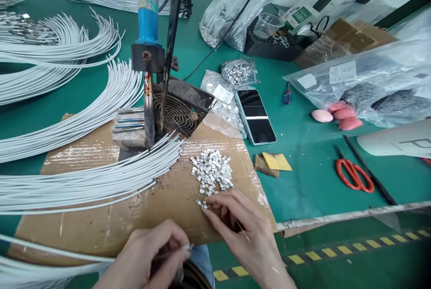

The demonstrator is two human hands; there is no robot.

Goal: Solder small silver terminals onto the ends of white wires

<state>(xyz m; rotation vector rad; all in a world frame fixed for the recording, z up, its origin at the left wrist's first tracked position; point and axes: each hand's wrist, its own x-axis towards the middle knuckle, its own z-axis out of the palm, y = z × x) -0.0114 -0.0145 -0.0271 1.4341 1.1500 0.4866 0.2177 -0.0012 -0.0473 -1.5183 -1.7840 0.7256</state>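
My left hand (151, 257) is closed around the end of a white cable (50, 253), low at the near edge of the brown cardboard sheet (101, 221). My right hand (240, 230) lies on the cardboard with its fingers curled, the fingertips touching a few small metal terminals at the near edge of a pile of such terminals (212, 172). A thin strand of wire crosses the back of that hand. What the right fingers hold, if anything, is hidden. A fan of white cables (101, 177) lies left of the pile, their ends under a mounted soldering iron (148, 96).
A small black fan (180, 109) stands behind the iron. A phone (255, 116), bags of metal parts (237, 71), a yellow sponge (276, 162), orange scissors (353, 174) and pink objects (338, 116) lie on the green table to the right. More cable bundles (50, 46) lie at the left.
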